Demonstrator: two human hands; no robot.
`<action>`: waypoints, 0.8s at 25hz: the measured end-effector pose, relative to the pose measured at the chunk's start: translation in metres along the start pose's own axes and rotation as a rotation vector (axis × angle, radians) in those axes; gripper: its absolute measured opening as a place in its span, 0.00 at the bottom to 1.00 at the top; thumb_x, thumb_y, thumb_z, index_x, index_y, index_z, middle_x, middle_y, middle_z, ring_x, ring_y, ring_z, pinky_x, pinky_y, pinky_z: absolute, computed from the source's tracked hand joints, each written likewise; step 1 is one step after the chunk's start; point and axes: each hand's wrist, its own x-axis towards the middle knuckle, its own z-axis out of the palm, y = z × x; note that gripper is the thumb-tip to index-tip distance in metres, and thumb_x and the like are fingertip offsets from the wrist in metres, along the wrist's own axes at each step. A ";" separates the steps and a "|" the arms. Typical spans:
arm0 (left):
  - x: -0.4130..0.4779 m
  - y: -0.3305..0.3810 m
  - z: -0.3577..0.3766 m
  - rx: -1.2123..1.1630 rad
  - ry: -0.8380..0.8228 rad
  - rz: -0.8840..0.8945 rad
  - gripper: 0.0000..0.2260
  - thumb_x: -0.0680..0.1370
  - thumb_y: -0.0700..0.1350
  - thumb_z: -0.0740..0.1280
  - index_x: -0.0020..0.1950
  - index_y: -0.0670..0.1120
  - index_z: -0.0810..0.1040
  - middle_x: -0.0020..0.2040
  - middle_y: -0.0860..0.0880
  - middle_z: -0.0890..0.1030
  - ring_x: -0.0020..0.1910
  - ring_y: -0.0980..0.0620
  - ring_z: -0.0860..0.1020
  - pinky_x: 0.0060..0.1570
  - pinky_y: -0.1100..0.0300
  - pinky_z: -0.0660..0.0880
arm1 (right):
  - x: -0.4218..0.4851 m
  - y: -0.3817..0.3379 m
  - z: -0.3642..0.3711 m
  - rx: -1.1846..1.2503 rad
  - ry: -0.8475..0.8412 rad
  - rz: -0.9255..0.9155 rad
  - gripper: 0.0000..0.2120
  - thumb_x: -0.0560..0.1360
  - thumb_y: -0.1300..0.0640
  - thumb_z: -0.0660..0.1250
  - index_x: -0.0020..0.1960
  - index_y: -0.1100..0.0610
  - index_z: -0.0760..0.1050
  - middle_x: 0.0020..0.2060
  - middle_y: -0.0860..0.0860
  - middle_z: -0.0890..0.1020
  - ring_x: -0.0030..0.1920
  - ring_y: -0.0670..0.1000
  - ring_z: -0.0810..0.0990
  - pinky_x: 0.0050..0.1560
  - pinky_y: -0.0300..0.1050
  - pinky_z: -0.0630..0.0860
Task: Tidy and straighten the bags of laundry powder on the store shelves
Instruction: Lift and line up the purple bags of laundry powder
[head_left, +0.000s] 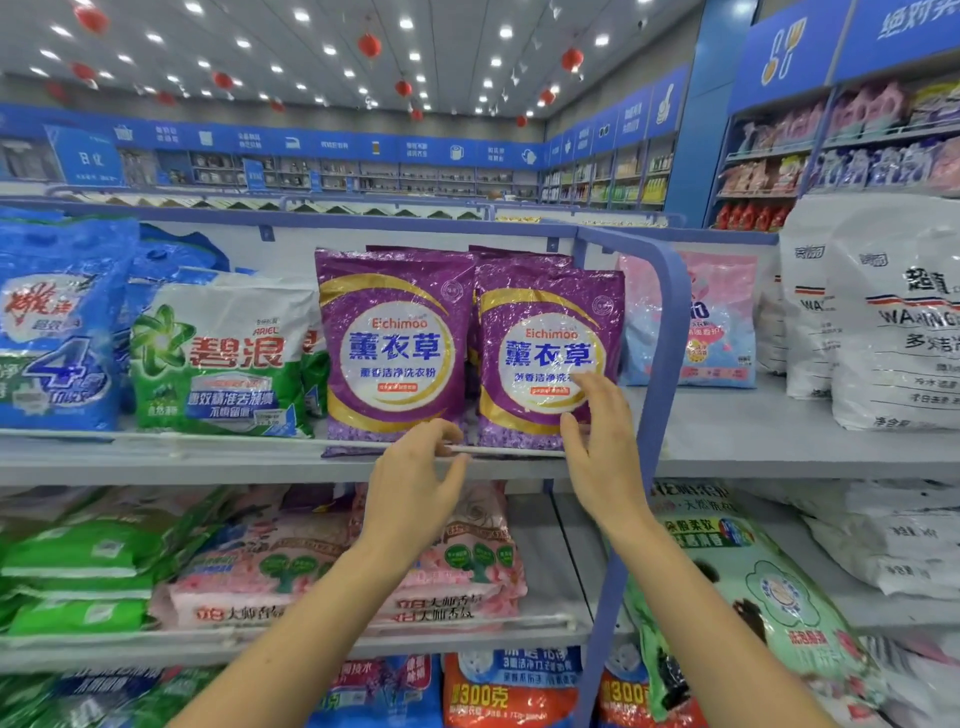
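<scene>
**A:** Right purple bag (545, 332): where was it, and what had you on it?

**B:** It stood upright at the front of the upper shelf (208, 457). My right grip (597, 441) lay against its face, fingers straight and slightly spread, tips on the white label, pinching nothing.

**A:** And your other one?

**B:** My left grip (415, 478) hovered at the shelf's front rail, just under the left purple bag (395, 338). Its fingers were loosely arched and the thumb apart, holding nothing. Whether the tips touched that bag, I couldn't tell.

**A:** How did the two bags sit?

**B:** Side by side, edges meeting, with more purple bags behind. A blue divider frame (670, 338) rose just right of them, with a pink bag (722, 322) beyond it and white bags (893, 312) farther right. To their left stood a green-and-white bag (223, 353), then a blue bag (57, 322).
</scene>
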 end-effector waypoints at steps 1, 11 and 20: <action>-0.007 -0.004 -0.005 0.002 -0.031 -0.025 0.03 0.76 0.42 0.67 0.49 0.48 0.76 0.44 0.53 0.80 0.46 0.53 0.78 0.47 0.52 0.76 | -0.005 -0.003 0.003 0.019 -0.044 0.007 0.15 0.78 0.61 0.60 0.65 0.59 0.70 0.65 0.54 0.70 0.67 0.52 0.67 0.66 0.56 0.68; -0.065 -0.068 -0.072 0.577 -0.286 -0.248 0.30 0.78 0.58 0.60 0.74 0.44 0.59 0.73 0.47 0.65 0.71 0.50 0.62 0.69 0.58 0.58 | -0.046 -0.053 0.055 -0.011 -0.502 -0.186 0.18 0.78 0.56 0.62 0.67 0.55 0.69 0.66 0.48 0.71 0.69 0.48 0.66 0.69 0.37 0.57; -0.147 -0.115 -0.157 0.798 -0.287 -0.558 0.37 0.74 0.68 0.53 0.76 0.46 0.55 0.75 0.49 0.60 0.73 0.51 0.59 0.71 0.56 0.55 | -0.104 -0.109 0.167 -0.101 -0.923 -0.463 0.25 0.79 0.47 0.58 0.73 0.53 0.58 0.73 0.48 0.61 0.72 0.50 0.60 0.72 0.45 0.57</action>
